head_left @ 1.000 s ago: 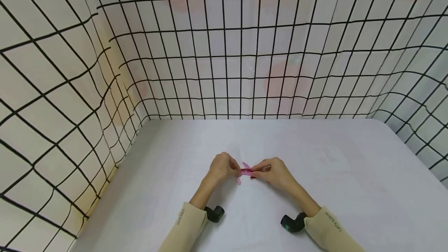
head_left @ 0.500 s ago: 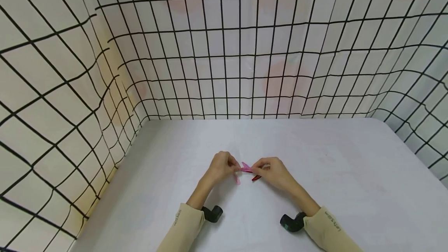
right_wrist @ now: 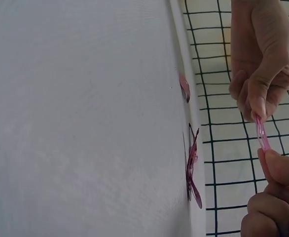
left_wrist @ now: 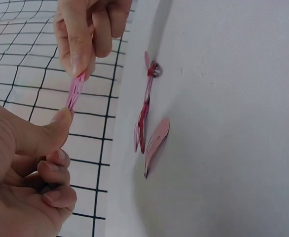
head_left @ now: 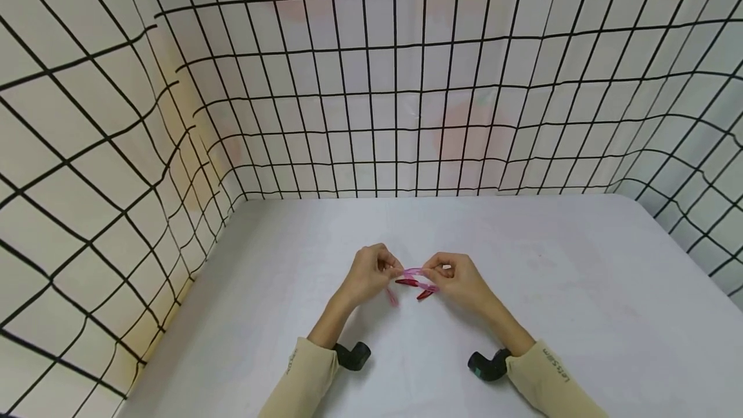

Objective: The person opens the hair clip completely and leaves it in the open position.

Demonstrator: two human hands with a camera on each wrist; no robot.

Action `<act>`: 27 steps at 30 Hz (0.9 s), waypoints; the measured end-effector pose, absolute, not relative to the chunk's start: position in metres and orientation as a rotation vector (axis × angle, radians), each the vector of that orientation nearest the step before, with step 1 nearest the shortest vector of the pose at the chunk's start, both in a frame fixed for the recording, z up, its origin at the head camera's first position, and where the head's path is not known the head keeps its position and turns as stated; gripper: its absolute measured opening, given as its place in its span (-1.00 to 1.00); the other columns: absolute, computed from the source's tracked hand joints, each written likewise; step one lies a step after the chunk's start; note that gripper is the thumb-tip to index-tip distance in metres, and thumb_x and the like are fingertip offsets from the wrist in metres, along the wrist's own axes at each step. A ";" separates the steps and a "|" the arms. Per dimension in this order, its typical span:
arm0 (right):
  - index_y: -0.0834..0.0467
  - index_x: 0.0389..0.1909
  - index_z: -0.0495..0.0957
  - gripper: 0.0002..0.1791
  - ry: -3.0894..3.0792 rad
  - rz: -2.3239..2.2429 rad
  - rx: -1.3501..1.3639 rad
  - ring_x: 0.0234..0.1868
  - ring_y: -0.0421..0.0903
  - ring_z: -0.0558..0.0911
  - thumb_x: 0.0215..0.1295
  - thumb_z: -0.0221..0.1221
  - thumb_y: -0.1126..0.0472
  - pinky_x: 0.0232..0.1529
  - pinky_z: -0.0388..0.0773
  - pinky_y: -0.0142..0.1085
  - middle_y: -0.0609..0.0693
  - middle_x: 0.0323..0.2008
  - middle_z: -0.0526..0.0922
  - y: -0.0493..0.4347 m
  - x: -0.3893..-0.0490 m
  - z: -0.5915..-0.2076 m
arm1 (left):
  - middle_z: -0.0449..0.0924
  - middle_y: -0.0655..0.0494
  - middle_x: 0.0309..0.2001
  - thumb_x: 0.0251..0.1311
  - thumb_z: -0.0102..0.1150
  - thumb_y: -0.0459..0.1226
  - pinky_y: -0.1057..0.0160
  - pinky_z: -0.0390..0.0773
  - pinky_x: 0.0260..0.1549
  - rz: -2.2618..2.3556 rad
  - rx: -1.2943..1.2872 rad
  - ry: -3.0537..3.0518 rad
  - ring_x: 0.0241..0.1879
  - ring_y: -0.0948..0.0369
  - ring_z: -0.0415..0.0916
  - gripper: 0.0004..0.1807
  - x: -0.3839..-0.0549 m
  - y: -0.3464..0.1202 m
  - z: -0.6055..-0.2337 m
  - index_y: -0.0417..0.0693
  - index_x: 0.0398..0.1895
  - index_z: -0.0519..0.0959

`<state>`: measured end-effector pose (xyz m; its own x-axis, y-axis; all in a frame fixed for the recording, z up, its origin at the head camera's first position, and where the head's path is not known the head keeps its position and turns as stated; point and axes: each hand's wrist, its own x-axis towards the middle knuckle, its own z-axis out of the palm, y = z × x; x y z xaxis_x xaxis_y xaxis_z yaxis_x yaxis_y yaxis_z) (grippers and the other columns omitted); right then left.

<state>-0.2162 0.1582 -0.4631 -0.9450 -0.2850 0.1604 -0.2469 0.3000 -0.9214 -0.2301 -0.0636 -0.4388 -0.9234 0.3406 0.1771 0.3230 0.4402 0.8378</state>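
Between the two hands is a pink snap hair clip (left_wrist: 75, 92), raised off the white table. My left hand (head_left: 369, 271) pinches one end between thumb and index finger. At the other end, my right hand (head_left: 458, 278) pinches it the same way. Beneath the hands, red clips (head_left: 407, 282) lie in a small overlapping pile with pink ones (right_wrist: 191, 163). A separate pale pink hair clip (left_wrist: 157, 144) rests on the table by the left hand. Both wrist views show the held clip stretched lengthwise from fingertips to fingertips.
The white tabletop (head_left: 557, 315) spreads around the hands. Black wire mesh (head_left: 395, 89) stands along its back and sides before pale cloth. A black angular device (head_left: 353, 356) sits at the left wrist, another device (head_left: 489, 366) at the right.
Both hands have risen a little from the pile with the pink hair clip between them. The red clips beneath now show more fully.
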 end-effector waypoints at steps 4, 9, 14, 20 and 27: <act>0.41 -0.29 0.65 -0.88 2.492 -1.766 -0.513 -0.69 -0.37 0.20 0.38 0.28 0.38 -0.62 0.11 -0.49 0.20 -0.43 0.60 0.160 -0.217 -0.461 | 0.56 0.02 -0.47 0.15 0.41 -0.48 0.45 0.28 -0.53 1.559 0.608 2.622 -0.50 0.31 0.31 -0.95 -0.231 -0.063 -0.438 -0.32 -0.44 0.72; 0.43 -0.27 0.63 -0.86 2.442 -1.758 -0.498 -0.65 -0.35 0.23 0.38 0.28 0.37 -0.60 0.15 -0.47 0.18 -0.37 0.59 0.162 -0.216 -0.460 | 0.54 0.04 -0.44 0.17 0.40 -0.48 0.44 0.29 -0.51 1.548 0.607 2.601 -0.46 0.29 0.33 -0.95 -0.231 -0.065 -0.437 -0.31 -0.43 0.75; 0.46 -0.24 0.60 -0.83 2.380 -1.769 -0.483 -0.57 -0.31 0.36 0.40 0.27 0.36 -0.54 0.23 -0.48 0.20 -0.29 0.60 0.163 -0.216 -0.458 | 0.56 0.03 -0.42 0.20 0.39 -0.47 0.44 0.31 -0.49 1.537 0.607 2.571 -0.44 0.29 0.34 -0.96 -0.231 -0.067 -0.434 -0.29 -0.40 0.76; 0.48 -0.21 0.57 -0.79 2.318 -1.795 -0.514 -0.50 -0.26 0.46 0.42 0.25 0.34 -0.52 0.29 -0.49 0.24 -0.24 0.59 0.165 -0.217 -0.458 | 0.53 0.08 -0.43 0.20 0.39 -0.47 0.45 0.30 -0.50 1.552 0.628 2.532 -0.45 0.31 0.33 -0.95 -0.232 -0.068 -0.434 -0.28 -0.40 0.77; 0.53 -0.19 0.56 -0.72 2.254 -1.842 -0.536 -0.60 -0.33 0.23 0.44 0.25 0.30 -0.59 0.14 -0.45 -0.01 -0.34 0.53 0.170 -0.217 -0.459 | 0.56 0.10 -0.42 0.20 0.41 -0.43 0.44 0.32 -0.49 1.630 0.623 2.453 -0.44 0.30 0.34 -0.97 -0.233 -0.071 -0.435 -0.26 -0.37 0.78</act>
